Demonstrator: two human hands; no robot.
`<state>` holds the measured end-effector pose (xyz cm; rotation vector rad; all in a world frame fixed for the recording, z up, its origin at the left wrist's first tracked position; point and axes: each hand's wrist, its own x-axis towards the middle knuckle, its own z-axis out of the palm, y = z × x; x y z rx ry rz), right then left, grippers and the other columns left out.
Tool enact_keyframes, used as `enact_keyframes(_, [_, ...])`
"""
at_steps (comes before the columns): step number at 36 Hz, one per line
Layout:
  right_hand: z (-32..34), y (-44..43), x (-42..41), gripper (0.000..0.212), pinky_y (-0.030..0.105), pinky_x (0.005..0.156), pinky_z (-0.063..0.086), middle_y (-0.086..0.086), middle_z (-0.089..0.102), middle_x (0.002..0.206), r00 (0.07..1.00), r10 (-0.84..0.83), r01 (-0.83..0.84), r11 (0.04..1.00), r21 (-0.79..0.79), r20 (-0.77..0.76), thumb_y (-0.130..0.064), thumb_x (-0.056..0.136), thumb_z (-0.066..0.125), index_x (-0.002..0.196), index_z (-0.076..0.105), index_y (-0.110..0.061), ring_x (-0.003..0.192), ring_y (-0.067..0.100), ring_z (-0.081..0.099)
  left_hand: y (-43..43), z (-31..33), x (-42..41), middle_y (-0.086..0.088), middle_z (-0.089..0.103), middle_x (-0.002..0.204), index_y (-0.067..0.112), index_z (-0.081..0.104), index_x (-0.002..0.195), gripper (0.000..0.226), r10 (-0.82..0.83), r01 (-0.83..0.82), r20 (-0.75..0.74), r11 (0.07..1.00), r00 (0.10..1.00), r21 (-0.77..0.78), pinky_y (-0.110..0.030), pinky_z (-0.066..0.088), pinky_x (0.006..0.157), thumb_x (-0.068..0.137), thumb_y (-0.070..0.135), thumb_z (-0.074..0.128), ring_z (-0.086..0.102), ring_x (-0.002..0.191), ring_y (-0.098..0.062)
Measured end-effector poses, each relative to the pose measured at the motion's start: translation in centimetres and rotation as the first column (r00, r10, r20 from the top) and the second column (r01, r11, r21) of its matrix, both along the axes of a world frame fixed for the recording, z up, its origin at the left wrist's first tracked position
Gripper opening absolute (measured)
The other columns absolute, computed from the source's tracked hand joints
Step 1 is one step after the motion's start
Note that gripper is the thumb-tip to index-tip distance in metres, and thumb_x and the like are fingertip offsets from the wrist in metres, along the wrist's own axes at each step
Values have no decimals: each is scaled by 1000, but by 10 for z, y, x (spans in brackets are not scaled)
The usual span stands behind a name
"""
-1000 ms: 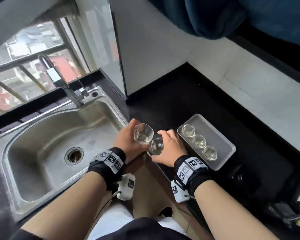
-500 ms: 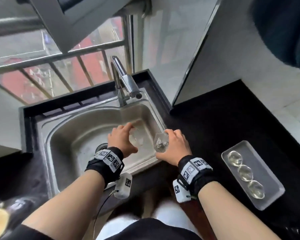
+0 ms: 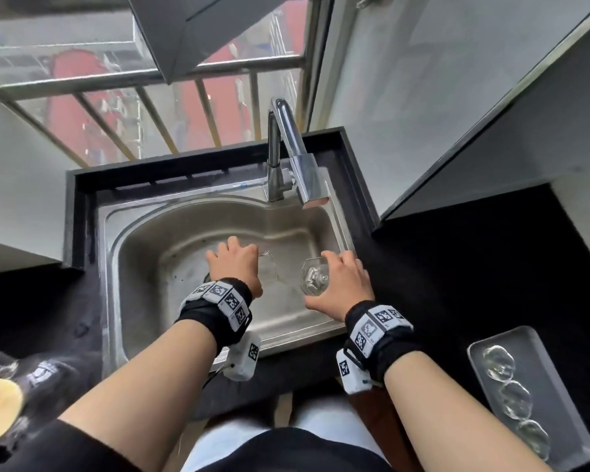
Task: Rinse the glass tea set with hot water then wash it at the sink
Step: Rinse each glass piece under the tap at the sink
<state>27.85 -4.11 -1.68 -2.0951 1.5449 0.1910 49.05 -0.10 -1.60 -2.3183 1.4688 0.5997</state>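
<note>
Both glasses have travelled from beside the tray (image 3: 559,396) into the sink (image 3: 143,253): left hand (image 3: 234,267) grasps one (image 3: 268,270), right hand (image 3: 341,284) the other (image 3: 314,277). Tip them slowly, low over the basin.

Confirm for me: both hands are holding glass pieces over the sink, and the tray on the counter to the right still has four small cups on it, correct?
Not quite: the head view shows three small cups on the tray, not four. The rest stands: the left hand and right hand each hold a glass piece over the sink.
</note>
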Motion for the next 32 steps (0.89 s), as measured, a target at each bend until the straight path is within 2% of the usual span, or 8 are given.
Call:
enact_keyframes(4, [-1, -1, 6, 104, 40, 105, 46, -1, 44, 127, 1000, 6, -6, 1000, -19, 29, -60, 55, 81, 145, 38, -31, 119, 22, 46, 1, 0, 5, -5, 46, 115, 30, 62, 110, 50, -17, 16, 62, 1000, 998, 5, -49, 34, 100, 65, 30, 84, 49, 114, -30])
enact_keyframes(7, [-4, -1, 6, 93, 38, 99, 49, -3, 48, 122, 997, -5, 9, 999, -54, 77, -53, 53, 83, 132, 38, -32, 113, 21, 48, 3, -3, 8, -5, 48, 117, 33, 60, 118, 55, -16, 15, 41, 1000, 999, 10, -51, 33, 101, 66, 30, 80, 51, 116, -29])
enact_keyframes(12, [-15, 4, 5, 73, 36, 91, 49, -8, 48, 108, 992, 1, 12, 995, -103, 127, -51, 52, 82, 108, 40, -32, 99, 17, 48, 12, -11, 16, 0, 51, 119, 37, 49, 129, 69, 70, -73, -138, 997, 988, -21, -53, 33, 101, 68, 31, 80, 58, 112, -27])
enact_keyframes(18, [-28, 10, 3, 69, 37, 88, 47, -5, 50, 110, 966, -127, 173, 965, -198, 227, -48, 52, 84, 105, 46, -27, 97, 19, 47, 23, -19, 25, 11, 60, 123, 38, 48, 132, 81, 64, -146, -381, 971, 923, -189, -47, 37, 101, 61, 38, 87, 61, 117, -18])
enact_keyframes(22, [-48, 19, 11, 65, 39, 92, 46, -2, 53, 113, 940, -213, 266, 946, -184, 267, -46, 53, 86, 103, 50, -26, 104, 24, 50, 37, -33, 27, 13, 68, 119, 37, 49, 126, 82, 21, -200, -503, 931, 864, -305, -43, 43, 98, 54, 40, 89, 65, 110, -19])
enact_keyframes(24, [-59, 23, 15, 65, 39, 94, 46, -2, 54, 114, 939, -220, 269, 949, -163, 264, -45, 53, 87, 102, 50, -27, 106, 25, 50, 44, -39, 27, 11, 69, 111, 35, 48, 124, 81, 27, -236, -540, 916, 842, -323, -44, 49, 95, 53, 38, 90, 65, 101, -22])
enact_keyframes(27, [-80, 30, 30, 64, 37, 96, 45, -3, 53, 113, 949, -194, 227, 967, -113, 249, -46, 53, 88, 102, 52, -26, 107, 24, 50, 57, -53, 36, 13, 61, 102, 30, 49, 123, 81, 59, -297, -577, 897, 815, -327, -40, 52, 90, 56, 30, 93, 58, 90, -17])
enact_keyframes(32, [-112, 38, 53, 60, 34, 94, 43, -3, 52, 112, 953, -143, 172, 981, -88, 268, -42, 54, 88, 100, 54, -24, 104, 24, 51, 78, -81, 54, 15, 63, 114, 34, 47, 122, 82, 94, -318, -574, 898, 814, -304, -36, 54, 91, 54, 33, 93, 64, 105, -14])
